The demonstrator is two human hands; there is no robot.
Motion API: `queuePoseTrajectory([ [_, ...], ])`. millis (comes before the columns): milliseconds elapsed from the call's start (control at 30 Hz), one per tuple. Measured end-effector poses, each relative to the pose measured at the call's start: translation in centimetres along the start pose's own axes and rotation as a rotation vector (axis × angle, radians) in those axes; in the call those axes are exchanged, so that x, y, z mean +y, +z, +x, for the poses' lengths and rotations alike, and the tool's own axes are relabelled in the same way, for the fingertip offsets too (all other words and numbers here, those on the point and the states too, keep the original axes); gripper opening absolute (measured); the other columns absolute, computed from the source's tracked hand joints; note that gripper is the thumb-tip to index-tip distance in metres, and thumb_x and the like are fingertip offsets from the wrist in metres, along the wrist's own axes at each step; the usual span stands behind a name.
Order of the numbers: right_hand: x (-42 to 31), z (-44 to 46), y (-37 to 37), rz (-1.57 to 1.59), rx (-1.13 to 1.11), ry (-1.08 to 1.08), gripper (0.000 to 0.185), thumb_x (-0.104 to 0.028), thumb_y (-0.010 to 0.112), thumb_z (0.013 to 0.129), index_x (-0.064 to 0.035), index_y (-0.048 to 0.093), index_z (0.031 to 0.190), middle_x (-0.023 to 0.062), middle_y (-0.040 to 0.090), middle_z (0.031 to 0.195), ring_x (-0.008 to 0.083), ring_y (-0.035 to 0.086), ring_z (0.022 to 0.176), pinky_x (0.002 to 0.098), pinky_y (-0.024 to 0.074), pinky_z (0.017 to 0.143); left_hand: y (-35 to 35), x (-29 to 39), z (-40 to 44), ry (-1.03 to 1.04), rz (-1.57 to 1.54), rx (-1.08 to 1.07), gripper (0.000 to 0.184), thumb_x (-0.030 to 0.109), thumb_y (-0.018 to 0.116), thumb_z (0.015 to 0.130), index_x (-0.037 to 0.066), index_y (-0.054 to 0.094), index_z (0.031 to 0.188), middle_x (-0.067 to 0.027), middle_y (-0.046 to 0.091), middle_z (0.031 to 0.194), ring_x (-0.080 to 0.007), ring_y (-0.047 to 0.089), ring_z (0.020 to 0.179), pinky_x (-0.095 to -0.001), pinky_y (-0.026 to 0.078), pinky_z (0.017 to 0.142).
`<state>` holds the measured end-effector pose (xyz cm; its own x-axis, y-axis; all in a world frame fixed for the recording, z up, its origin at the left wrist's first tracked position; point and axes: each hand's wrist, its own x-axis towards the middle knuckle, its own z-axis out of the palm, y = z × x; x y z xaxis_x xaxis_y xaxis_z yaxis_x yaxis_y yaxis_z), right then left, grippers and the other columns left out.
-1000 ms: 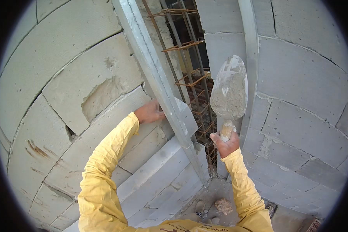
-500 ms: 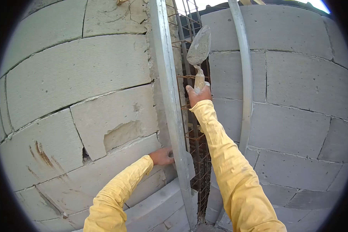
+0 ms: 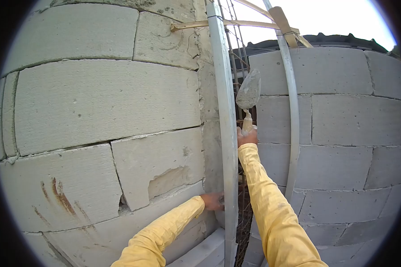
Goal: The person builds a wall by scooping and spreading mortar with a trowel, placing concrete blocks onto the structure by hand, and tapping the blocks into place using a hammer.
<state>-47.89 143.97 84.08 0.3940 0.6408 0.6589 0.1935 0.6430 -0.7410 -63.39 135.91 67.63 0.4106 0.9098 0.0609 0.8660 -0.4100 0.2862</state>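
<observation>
My right hand (image 3: 247, 135) is wrapped round the wooden handle of a trowel (image 3: 249, 91), whose mortar-smeared blade points up in front of the rebar cage (image 3: 242, 209). Lower and to the left, my left hand (image 3: 213, 201) reaches behind the upright metal profile (image 3: 227, 147), beside the left block wall. Its fingertips are hidden by the profile, and so is whatever they touch. Yellow sleeves cover both arms.
A second metal profile (image 3: 293, 107) stands against the right block wall (image 3: 343, 120). Wooden strips (image 3: 236, 23) cross near the top. A dark corrugated roof edge (image 3: 329, 41) shows behind the right wall. The left wall (image 3: 107, 102) has a chipped block.
The view has tilted upward. My right hand has raised the trowel and reached farther forward along the rebar gap. My left hand stays at the left profile; the small block piece by it is now mostly hidden.
</observation>
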Motion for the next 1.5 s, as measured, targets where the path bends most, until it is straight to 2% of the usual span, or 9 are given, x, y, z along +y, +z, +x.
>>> queuePoseTrajectory([
  [167,0.5,0.3,0.3,-0.04,0.026,-0.006,0.052,-0.034,0.071,0.076,-0.0028,0.05,0.112,0.0277,0.064,0.099,0.0459,0.061,0.094,0.0485,0.0501,0.083,-2.8,1.4,1.1,-0.074,0.126,-0.106,0.06,0.036,0.064,0.084,0.008,0.047,0.135,-0.0168,0.056,0.13,-0.0303,0.053,0.119,-0.0383,0.041,0.101],
  [333,2.0,1.6,1.0,-0.111,0.057,-0.045,0.055,-0.037,0.074,0.073,-0.0027,0.052,0.111,0.0256,0.065,0.098,0.0441,0.062,0.094,0.0474,0.05,0.083,-8.9,2.9,1.3,0.174,-0.404,0.583,0.044,0.015,0.054,0.093,-0.004,0.045,0.132,-0.0194,0.056,0.128,-0.0259,0.055,0.117,-0.0333,0.042,0.099],
  [433,2.6,2.0,1.0,-0.137,0.074,-0.07,0.057,-0.037,0.076,0.071,-0.0017,0.053,0.11,0.0246,0.065,0.097,0.0434,0.062,0.093,0.047,0.0499,0.083,-11.8,4.3,3.8,0.414,-0.921,0.961,0.047,0.02,0.056,0.091,-0.003,0.045,0.132,-0.0225,0.058,0.121,-0.0316,0.059,0.109,-0.0366,0.046,0.093],
  [633,3.4,2.6,1.2,-0.047,0.099,-0.125,0.06,-0.035,0.08,0.067,0.0048,0.055,0.104,0.0246,0.064,0.092,0.0425,0.063,0.087,0.0439,0.0499,0.076,-18.0,6.8,6.3,0.395,-0.282,1.372,0.049,0.024,0.052,0.093,-0.003,0.044,0.133,-0.0261,0.052,0.128,-0.0384,0.052,0.118,-0.0418,0.039,0.101],
  [767,3.6,2.4,1.3,-0.012,0.153,-0.193,0.057,-0.036,0.08,0.067,0.0038,0.056,0.1,0.0239,0.064,0.09,0.0429,0.063,0.084,0.0448,0.0495,0.074,-20.2,5.8,11.4,0.638,-0.24,1.464,0.066,0.029,0.056,0.088,-0.005,0.033,0.139,-0.0284,0.046,0.134,-0.0402,0.042,0.128,-0.0404,0.032,0.108],
  [933,3.8,2.3,1.3,0.015,0.165,-0.18,0.053,-0.035,0.08,0.067,0.0035,0.057,0.096,0.0233,0.064,0.086,0.0426,0.063,0.082,0.0454,0.0494,0.072,-21.1,5.4,15.6,0.625,-0.47,1.389,0.074,0.029,0.059,0.085,-0.005,0.028,0.142,-0.0299,0.046,0.133,-0.0416,0.044,0.125,-0.0395,0.034,0.107],
  [1067,4.2,2.2,1.5,0.078,0.199,-0.238,0.05,-0.034,0.08,0.068,0.004,0.058,0.093,0.0227,0.064,0.084,0.0416,0.063,0.078,0.0454,0.0491,0.07,-20.6,5.6,16.4,0.596,-0.401,1.486,0.032,0.018,0.057,0.085,0.003,0.057,0.113,-0.0162,0.059,0.102,-0.0323,0.058,0.095,-0.0393,0.047,0.084],
  [1333,5.2,2.6,2.0,0.154,0.251,-0.293,0.047,-0.032,0.08,0.069,0.0039,0.059,0.09,0.0216,0.064,0.082,0.0406,0.063,0.075,0.044,0.049,0.068,-21.5,5.7,14.7,0.619,-0.421,1.428,0.03,0.021,0.059,0.084,0.003,0.061,0.108,-0.016,0.064,0.099,-0.0294,0.063,0.091,-0.0382,0.049,0.081],
  [1500,5.4,3.0,1.8,0.077,0.265,-0.297,0.047,-0.031,0.081,0.069,0.0037,0.059,0.091,0.0206,0.064,0.082,0.0385,0.063,0.074,0.0436,0.0493,0.068,-22.1,5.7,13.2,0.579,-0.47,1.217,0.075,0.022,0.06,0.085,-0.004,0.023,0.144,-0.034,0.054,0.118,-0.0448,0.054,0.11,-0.0419,0.043,0.095],
])
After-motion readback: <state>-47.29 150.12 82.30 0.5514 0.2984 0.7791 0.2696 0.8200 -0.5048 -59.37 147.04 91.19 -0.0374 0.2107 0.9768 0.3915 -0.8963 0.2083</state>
